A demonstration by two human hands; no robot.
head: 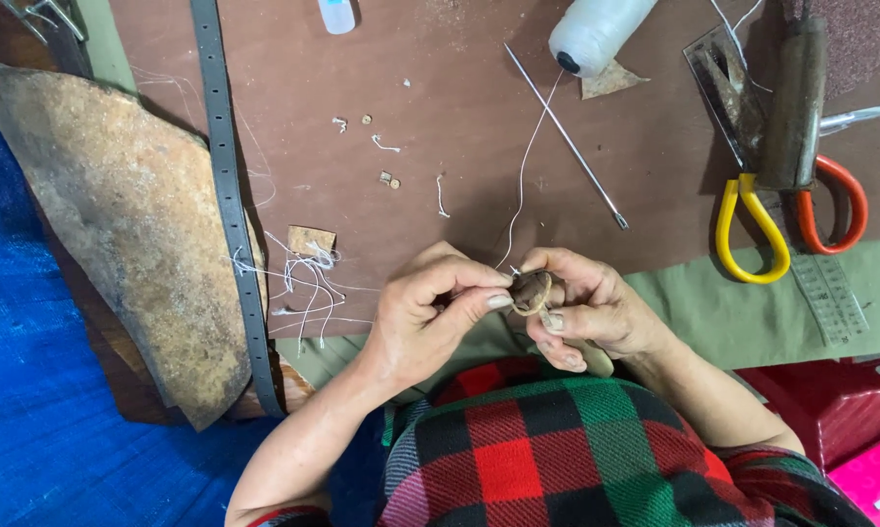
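My left hand and my right hand meet over my lap, above a red, green and black checked cloth. Between the fingertips of both hands sits a small brown leather piece with a pale stitched edge. My left thumb and forefinger pinch it from the left. My right hand grips it from the right and also holds a pale wooden handle that sticks out under the palm. A white thread runs from the piece up to a white thread spool at the top.
A brown work board carries a long metal needle, thread scraps and a grey belt strap. A large rough leather hide lies at left on blue fabric. Yellow-and-red-handled scissors, a ruler and a dark tool lie at right.
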